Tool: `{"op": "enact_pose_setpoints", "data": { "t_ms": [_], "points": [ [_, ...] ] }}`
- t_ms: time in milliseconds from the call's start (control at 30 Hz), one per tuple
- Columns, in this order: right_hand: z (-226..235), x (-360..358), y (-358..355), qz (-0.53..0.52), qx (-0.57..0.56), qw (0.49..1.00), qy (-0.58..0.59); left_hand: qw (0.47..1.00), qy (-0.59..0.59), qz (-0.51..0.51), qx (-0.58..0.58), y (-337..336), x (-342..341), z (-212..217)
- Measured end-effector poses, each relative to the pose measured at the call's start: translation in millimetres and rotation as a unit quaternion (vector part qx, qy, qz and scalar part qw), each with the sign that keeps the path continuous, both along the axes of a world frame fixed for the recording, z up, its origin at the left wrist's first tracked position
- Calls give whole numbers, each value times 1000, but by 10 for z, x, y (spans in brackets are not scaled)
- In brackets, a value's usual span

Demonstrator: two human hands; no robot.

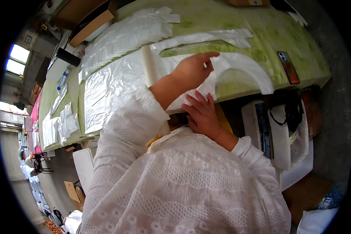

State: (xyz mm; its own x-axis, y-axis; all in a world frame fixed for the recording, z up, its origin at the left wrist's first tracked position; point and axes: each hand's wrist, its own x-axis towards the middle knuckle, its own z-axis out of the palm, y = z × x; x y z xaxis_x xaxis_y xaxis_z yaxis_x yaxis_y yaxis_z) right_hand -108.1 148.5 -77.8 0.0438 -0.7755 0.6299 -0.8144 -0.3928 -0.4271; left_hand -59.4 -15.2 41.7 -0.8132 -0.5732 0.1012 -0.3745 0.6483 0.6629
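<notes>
A white plastic bag [113, 90] with loop handles lies spread over the near part of the table. My left hand [192, 72] reaches across it to the right, its fingers mostly curled and their tips at the film beside one curved handle; the thumb is hidden. Closer to my body, my right hand [204, 117] rests palm down at the bag's near edge, fingers spread, holding nothing. Just left of my left hand, a pale cylindrical roll [148, 64] lies across the plastic, partly covered by my sleeve.
Several overlapping white bags [124, 35] cover the far left of the green patterned tablecloth [300, 43]. A phone [288, 68] lies at the right. An open cardboard box [93, 33] and water bottle [63, 78] stand left. White bins [288, 134] sit below the right edge.
</notes>
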Motion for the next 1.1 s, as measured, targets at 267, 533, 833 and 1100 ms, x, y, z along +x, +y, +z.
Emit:
{"op": "enact_pose_setpoints", "data": {
  "t_ms": [267,533,833,1100],
  "points": [
    [26,142,55,-36,8,999,0,990,-126,-25,56,-197,172,8],
    [59,181,255,-68,-32,994,-75,923,309,49,222,-371,1015,460],
    [93,319,197,-17,-13,997,-74,835,280,354,316,-1032,3250,63],
    [197,405,180,-46,-51,998,-3,840,276,467,3,-976,3218,-412]
  ]
}}
